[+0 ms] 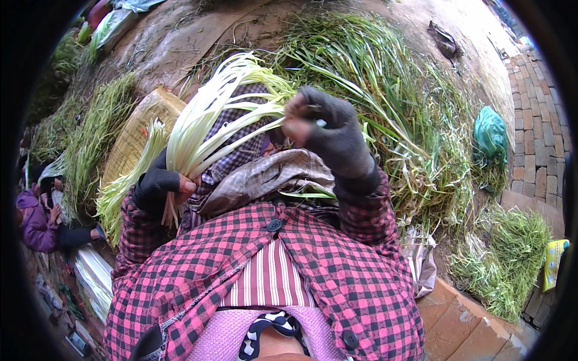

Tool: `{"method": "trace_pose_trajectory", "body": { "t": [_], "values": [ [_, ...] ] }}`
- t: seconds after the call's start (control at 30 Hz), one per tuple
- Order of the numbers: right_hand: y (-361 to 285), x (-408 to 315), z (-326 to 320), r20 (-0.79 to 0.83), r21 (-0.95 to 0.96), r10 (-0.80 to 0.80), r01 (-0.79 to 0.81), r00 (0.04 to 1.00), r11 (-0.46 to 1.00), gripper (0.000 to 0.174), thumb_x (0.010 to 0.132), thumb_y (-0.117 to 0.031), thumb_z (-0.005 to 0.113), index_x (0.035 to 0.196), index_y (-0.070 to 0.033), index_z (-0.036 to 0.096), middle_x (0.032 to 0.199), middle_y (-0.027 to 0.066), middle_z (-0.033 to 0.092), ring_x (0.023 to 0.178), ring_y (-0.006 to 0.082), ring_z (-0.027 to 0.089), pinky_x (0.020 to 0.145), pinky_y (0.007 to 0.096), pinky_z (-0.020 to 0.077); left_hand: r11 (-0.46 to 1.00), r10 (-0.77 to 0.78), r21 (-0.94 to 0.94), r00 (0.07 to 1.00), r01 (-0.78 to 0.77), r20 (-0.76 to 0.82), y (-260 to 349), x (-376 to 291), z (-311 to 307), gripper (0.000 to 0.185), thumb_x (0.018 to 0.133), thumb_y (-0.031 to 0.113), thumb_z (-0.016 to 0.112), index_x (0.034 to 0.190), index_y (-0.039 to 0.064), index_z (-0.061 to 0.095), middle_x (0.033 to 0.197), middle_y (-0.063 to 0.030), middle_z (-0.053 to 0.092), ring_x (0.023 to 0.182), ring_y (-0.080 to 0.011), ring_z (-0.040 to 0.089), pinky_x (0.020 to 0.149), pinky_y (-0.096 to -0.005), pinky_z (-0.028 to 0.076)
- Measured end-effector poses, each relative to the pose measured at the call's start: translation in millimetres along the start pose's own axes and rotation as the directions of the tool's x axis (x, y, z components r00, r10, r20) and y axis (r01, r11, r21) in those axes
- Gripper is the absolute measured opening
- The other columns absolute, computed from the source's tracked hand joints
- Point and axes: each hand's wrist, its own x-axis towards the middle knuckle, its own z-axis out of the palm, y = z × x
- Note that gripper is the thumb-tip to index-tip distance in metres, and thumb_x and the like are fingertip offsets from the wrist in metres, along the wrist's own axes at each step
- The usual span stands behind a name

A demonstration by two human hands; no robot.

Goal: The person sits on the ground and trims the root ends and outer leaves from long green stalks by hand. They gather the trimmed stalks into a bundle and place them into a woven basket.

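Note:
My left hand (165, 182), in a dark fingerless glove, is closed around the lower ends of a bunch of long pale yellow-green stalks (198, 122), likely blanched chives. The stalks fan upward and bend over to the right. At their far tips is my right hand (320, 126), gloved alike and slightly blurred, with its fingers curled; whether it grips the tips cannot be told. A second pile of pale stalks (131, 180) lies left of my left hand, beside a yellowish wrapped block (142, 131). A crumpled grey-brown cloth (271, 173) covers my lap.
A large heap of green leafy stalks (361, 67) spreads ahead and to the right. A teal plastic bag (490, 135) sits beyond it, near brick paving (535, 131). Cardboard (465, 325) lies at lower right. At far left, a person in a purple top (38, 221) sits near more stalks.

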Motion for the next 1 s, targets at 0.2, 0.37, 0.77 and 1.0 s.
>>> {"method": "trace_pose_trajectory", "body": {
  "t": [0.2, 0.37, 0.77, 1.0],
  "values": [
    [37, 46, 17, 0.001, -0.623, -0.208, 0.164, 0.978, 0.765, 0.016, 0.069, -0.012, 0.063, 0.084, -0.007, 0.061, 0.076, 0.0122, 0.059, 0.070, 0.0233, 0.059, 0.063, 0.0320, 0.0472, 0.999, 0.028, 0.031, 0.999, -0.027, -0.029, -2, 1, 3, 0.056, 0.050, 0.010, 0.064, 0.103, -0.002, 0.049, 0.068, -0.0095, 0.055, 0.044, -0.0144, 0.047, 0.037, -0.0242, 0.036],
    [52, 51, 13, 0.062, -0.712, -0.229, 0.204, 0.971, 0.672, 0.018, 0.066, -0.007, 0.063, 0.083, -0.005, 0.060, 0.079, 0.0113, 0.059, 0.075, 0.0239, 0.059, 0.068, 0.0313, 0.0467, 0.999, -0.013, 0.030, 0.999, 0.014, -0.029, -4, 2, 0, 0.057, 0.049, 0.010, 0.065, 0.103, -0.001, 0.049, 0.068, -0.0090, 0.056, 0.045, -0.0138, 0.047, 0.039, -0.0237, 0.037],
    [57, 24, 20, -0.145, -0.625, 0.026, -0.112, 0.989, 0.773, 0.027, 0.068, -0.019, 0.065, 0.091, -0.008, 0.059, 0.081, 0.0144, 0.060, 0.078, 0.0305, 0.059, 0.068, 0.0365, 0.0467, 0.998, -0.036, 0.044, 0.999, 0.035, 0.014, -3, 4, -3, 0.059, 0.049, 0.010, 0.066, 0.103, -0.002, 0.049, 0.068, -0.0097, 0.056, 0.043, -0.0142, 0.048, 0.037, -0.0238, 0.038],
    [68, 19, 28, -0.163, -0.567, -0.046, -0.056, 0.986, 0.822, 0.027, 0.070, -0.011, 0.061, 0.097, -0.006, 0.059, 0.087, 0.0153, 0.060, 0.081, 0.0293, 0.060, 0.071, 0.0350, 0.0469, 0.999, -0.043, 0.030, 0.999, 0.043, -0.005, -7, 1, -1, 0.062, 0.049, 0.007, 0.065, 0.108, -0.002, 0.047, 0.070, -0.0101, 0.057, 0.049, -0.0154, 0.051, 0.040, -0.0240, 0.040]
  ]
}}
